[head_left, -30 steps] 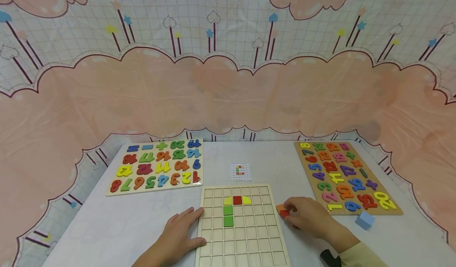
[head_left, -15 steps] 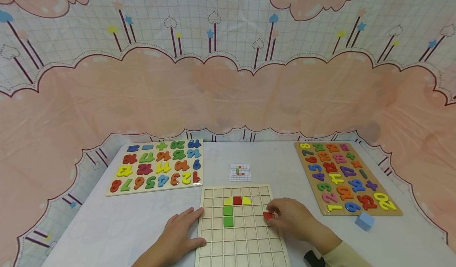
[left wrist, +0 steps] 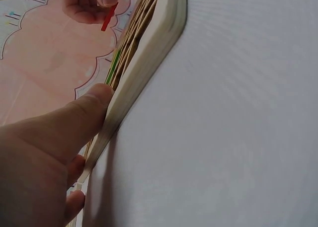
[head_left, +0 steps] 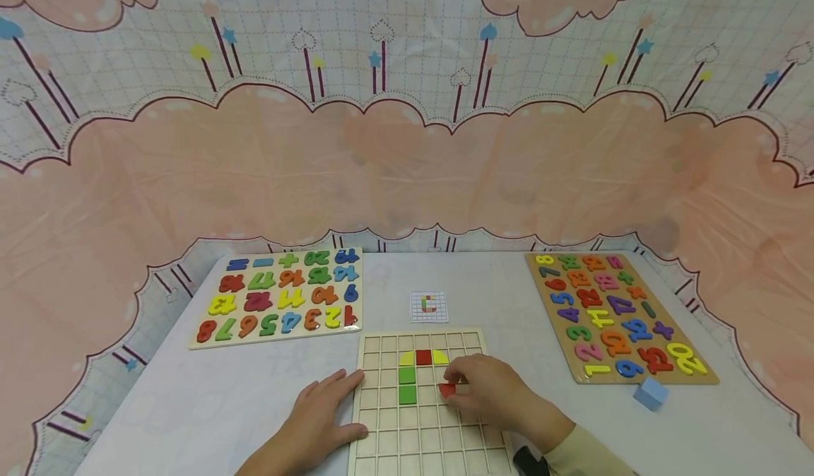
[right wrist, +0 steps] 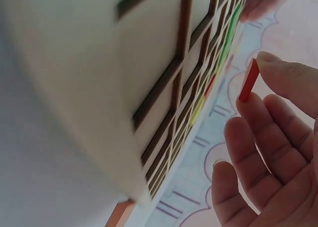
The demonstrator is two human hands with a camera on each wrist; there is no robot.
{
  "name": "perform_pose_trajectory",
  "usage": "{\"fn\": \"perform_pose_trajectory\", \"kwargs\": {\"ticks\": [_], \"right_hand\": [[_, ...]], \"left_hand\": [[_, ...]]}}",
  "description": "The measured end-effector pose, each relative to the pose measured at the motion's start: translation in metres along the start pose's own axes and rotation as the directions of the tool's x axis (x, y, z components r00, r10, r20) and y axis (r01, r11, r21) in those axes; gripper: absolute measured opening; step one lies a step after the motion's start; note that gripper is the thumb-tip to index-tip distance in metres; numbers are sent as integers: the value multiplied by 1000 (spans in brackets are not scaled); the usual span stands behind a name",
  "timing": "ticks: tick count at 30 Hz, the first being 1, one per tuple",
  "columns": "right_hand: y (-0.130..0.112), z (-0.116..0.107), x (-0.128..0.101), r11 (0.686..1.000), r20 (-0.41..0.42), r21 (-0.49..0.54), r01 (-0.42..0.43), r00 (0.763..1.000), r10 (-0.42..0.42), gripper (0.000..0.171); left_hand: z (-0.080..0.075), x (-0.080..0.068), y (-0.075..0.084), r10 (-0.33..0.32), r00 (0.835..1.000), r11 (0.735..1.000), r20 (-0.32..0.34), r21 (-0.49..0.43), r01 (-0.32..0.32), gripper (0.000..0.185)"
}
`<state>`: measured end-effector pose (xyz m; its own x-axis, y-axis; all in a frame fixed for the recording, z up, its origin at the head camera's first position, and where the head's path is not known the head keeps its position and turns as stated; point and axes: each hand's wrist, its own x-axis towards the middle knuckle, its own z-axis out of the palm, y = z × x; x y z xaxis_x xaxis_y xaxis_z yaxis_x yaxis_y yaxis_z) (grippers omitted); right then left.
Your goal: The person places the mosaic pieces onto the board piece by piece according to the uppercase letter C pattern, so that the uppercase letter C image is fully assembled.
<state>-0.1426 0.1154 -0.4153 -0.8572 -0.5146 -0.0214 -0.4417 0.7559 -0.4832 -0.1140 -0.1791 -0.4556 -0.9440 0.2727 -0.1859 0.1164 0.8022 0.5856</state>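
Red tile pinched edge-up by right hand; left hand flat.

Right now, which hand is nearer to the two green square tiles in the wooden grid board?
Right. The right hand hovers just beside the green tiles, pinching a red tile; the left hand rests at the board's left edge.

card behind grid board

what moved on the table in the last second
The right hand, pinching a red tile, moved left from beside the grid board to above it, near the green tiles. The left hand stayed on the board's left edge; number puzzles unchanged.
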Motion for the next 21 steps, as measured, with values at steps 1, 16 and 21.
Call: {"fn": "perform_pose_trajectory", "kwargs": {"ticks": [1,16,21], "right_hand": [[-2,1,1,1000,3,-2,1,1000,-1,17],[-24,13,16,996,11,-31,79,997,-78,15],[-29,17,21,994,16,-21,110,994,-110,14]], "left_hand": [[0,0,0,0,1000,1000,0,1,0,84],[-2,-1,2,-10,1000,1000,-1,7,10,84],[-1,-1,2,-3,1000,1000,-4,1,3,83]]}}
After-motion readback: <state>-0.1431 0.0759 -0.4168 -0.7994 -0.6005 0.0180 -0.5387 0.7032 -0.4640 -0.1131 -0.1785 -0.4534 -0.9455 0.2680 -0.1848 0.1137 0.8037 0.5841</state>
